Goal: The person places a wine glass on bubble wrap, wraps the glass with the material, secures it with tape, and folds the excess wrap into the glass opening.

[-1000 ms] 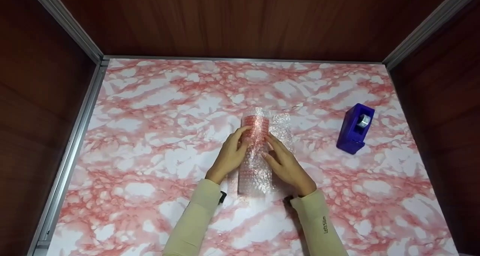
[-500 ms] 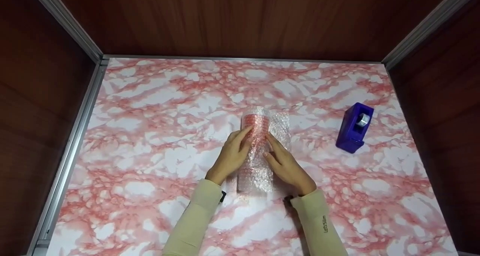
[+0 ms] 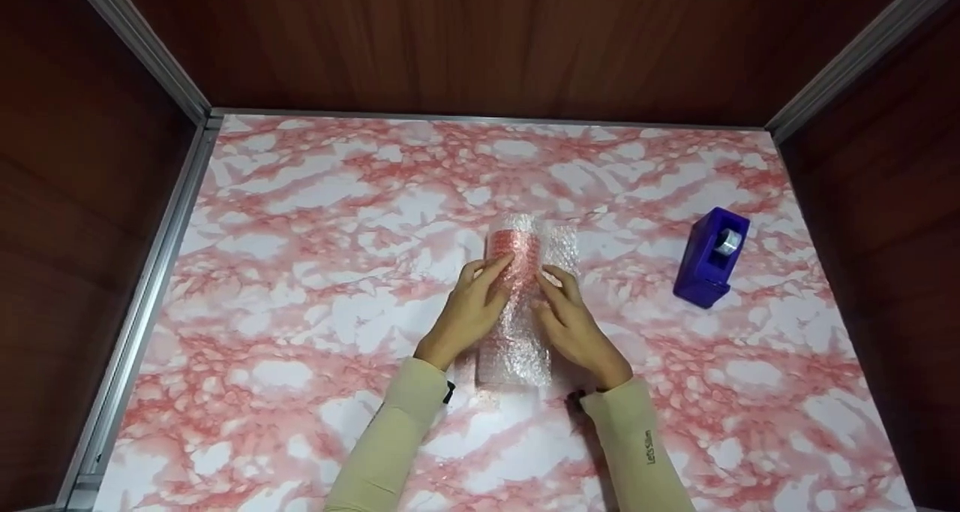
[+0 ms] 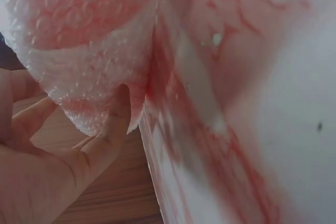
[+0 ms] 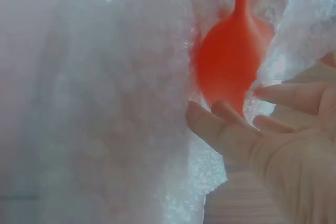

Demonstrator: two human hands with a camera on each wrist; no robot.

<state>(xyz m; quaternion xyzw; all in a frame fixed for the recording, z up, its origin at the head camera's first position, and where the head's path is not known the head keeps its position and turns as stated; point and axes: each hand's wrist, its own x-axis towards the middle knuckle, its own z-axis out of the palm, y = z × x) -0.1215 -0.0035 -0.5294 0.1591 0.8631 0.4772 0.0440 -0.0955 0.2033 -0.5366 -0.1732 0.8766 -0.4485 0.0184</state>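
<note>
A red-orange goblet (image 5: 231, 51) lies partly rolled in clear bubble wrap (image 3: 515, 358) on the table; its round foot and stem show bare in the right wrist view. My left hand (image 3: 466, 313) holds the roll from the left, its fingertips over the reddish upper part. In the left wrist view, thumb and fingers curve about the bubbled layer. From the right side, my right hand (image 3: 574, 324) grips the wrap with bent fingers, thumb at the sheet's edge. A loose flap of wrap extends flat beyond the right fingers.
To the right stands a purple tape dispenser (image 3: 703, 264) with a roll of clear tape. The table (image 3: 300, 197) has a pink and white marbled top. Dark wood panels (image 3: 480, 39) with metal edging enclose its back and sides.
The left fingertips have slid slightly right and over the roll. My right fingers have bent more at the wrap's right side. The roll has shifted a little to the right.
</note>
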